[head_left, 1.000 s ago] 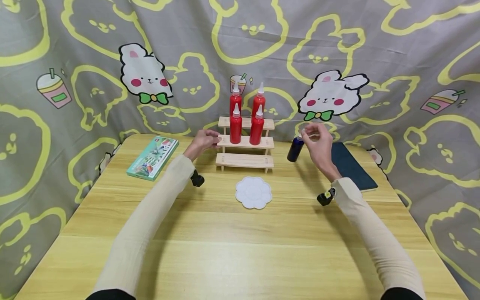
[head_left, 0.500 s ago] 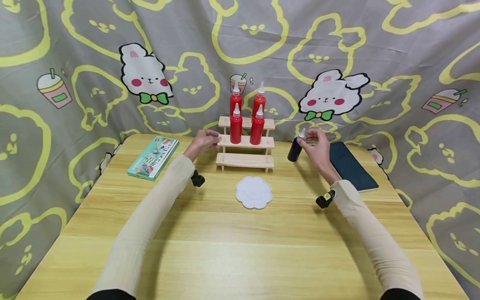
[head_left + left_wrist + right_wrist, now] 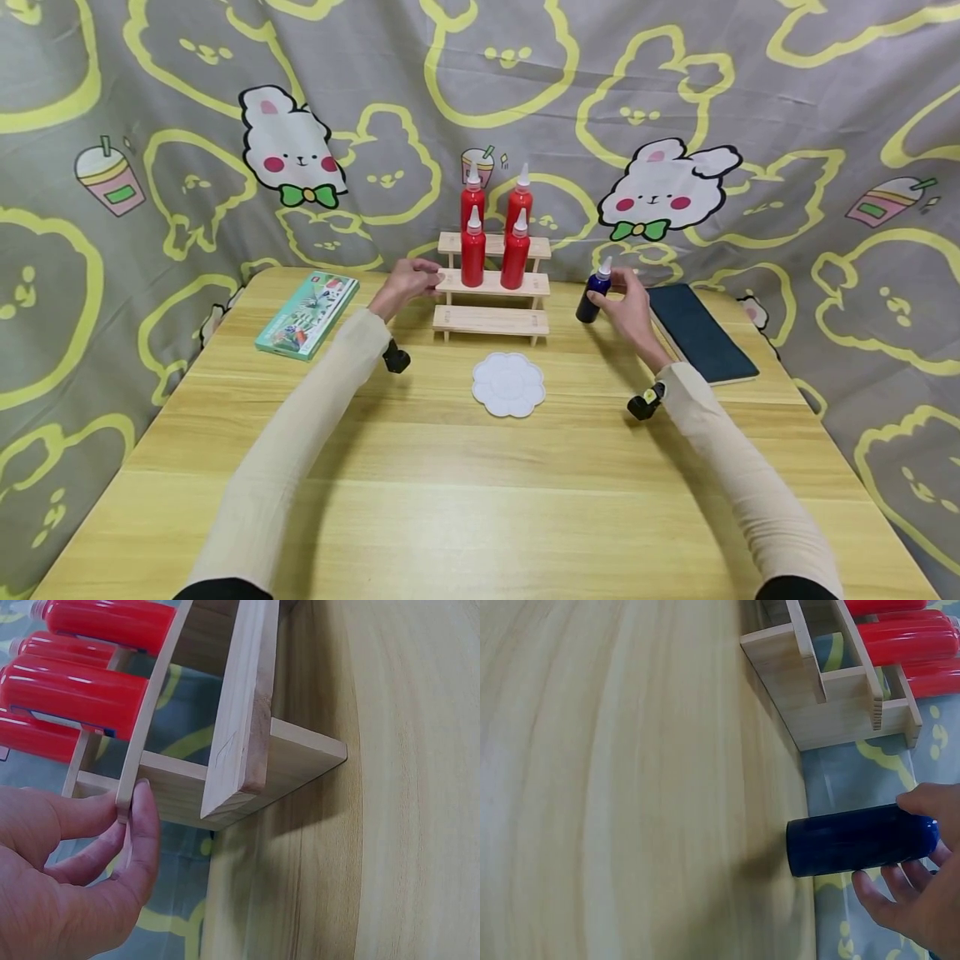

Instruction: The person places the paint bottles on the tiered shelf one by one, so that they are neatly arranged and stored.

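Note:
My left hand [image 3: 407, 285] pinches the left end of the middle step of a three-tier wooden display rack [image 3: 491, 319], thumb on one face and fingers on the other in the left wrist view. Red squeeze bottles [image 3: 472, 258] with white pointed caps stand in pairs on its top and middle steps; the lowest step is bare. To the right of the rack, my right hand [image 3: 628, 307] grips a dark blue squeeze bottle [image 3: 847, 841] round its upper body, thumb on one side and fingers on the other. This bottle is near upright, its base close to the tabletop, white nozzle up.
A white flower-shaped palette [image 3: 508, 385] lies in front of the rack. A green illustrated box [image 3: 307, 315] is at the left, a dark green notebook [image 3: 703, 333] behind the right hand. A patterned grey curtain [image 3: 390, 67] hangs along the table's back edge.
My right hand has slid down from the nozzle of the blue bottle to its body and now grips it there. The left hand keeps its pinch on the rack.

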`<state>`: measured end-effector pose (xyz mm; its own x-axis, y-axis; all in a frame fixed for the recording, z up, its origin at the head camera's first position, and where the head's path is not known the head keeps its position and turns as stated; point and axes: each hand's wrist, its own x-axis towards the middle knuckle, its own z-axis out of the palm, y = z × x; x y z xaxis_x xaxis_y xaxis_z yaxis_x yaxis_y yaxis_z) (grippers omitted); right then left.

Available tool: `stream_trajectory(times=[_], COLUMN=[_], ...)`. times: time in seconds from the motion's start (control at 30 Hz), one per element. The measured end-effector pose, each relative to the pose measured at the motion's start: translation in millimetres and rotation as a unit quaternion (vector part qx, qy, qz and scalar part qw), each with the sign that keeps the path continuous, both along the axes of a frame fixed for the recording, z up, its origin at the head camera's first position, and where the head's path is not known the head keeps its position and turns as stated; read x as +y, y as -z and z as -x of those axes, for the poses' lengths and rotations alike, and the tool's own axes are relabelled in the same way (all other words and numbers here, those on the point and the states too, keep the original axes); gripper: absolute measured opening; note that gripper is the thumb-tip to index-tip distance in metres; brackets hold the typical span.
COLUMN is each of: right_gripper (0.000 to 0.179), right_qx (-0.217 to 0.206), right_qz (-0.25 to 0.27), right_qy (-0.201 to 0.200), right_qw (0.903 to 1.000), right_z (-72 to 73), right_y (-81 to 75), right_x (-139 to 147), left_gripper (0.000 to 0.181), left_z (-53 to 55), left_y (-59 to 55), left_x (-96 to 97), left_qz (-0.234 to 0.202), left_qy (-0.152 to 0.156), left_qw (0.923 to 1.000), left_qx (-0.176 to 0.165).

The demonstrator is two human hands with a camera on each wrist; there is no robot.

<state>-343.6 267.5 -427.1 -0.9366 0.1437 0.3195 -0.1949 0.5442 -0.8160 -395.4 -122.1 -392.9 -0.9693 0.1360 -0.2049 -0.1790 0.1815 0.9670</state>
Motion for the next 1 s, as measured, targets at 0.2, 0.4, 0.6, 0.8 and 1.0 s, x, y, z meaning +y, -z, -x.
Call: stream_trajectory(times=[0.2,0.4,0.6,0.8,1.0], right_gripper=[0.047,0.051,0.050,0.051,0.053], right_qx=[0.001,0.005,0.025,0.036,0.046], right_qz=[0.009,0.008,0.017,0.011,0.003], right_qy=[0.003,0.003,-0.012,-0.015,-0.023], right_qw=[1.0000,1.0000,0.9995,0.9992,0.9986], right_z=[0.4,0.3,-1.0,-7.3,-15.8], right_y=[4.4,9.7,10.4,5.5,-6.7], right_x=[0,0,-2,-5,-10], left_gripper=[0.040,0.040,0.039,0.038,0.040], left_z=[-1.0,-0.6,-0.1,-0.9,-2.8], left_y=[-1.1,-1.0,-1.3,-1.3,-1.5], left_x=[1.1,1.9,2.8,2.7,2.4], left_qz=[0.002,0.006,0.005,0.000,0.002], left_qy=[-0.003,-0.008,-0.014,-0.015,-0.009], left_qw=[1.0000,0.9999,0.9999,0.9999,0.9999], left_qx=[0.005,0.006,0.004,0.008,0.007])
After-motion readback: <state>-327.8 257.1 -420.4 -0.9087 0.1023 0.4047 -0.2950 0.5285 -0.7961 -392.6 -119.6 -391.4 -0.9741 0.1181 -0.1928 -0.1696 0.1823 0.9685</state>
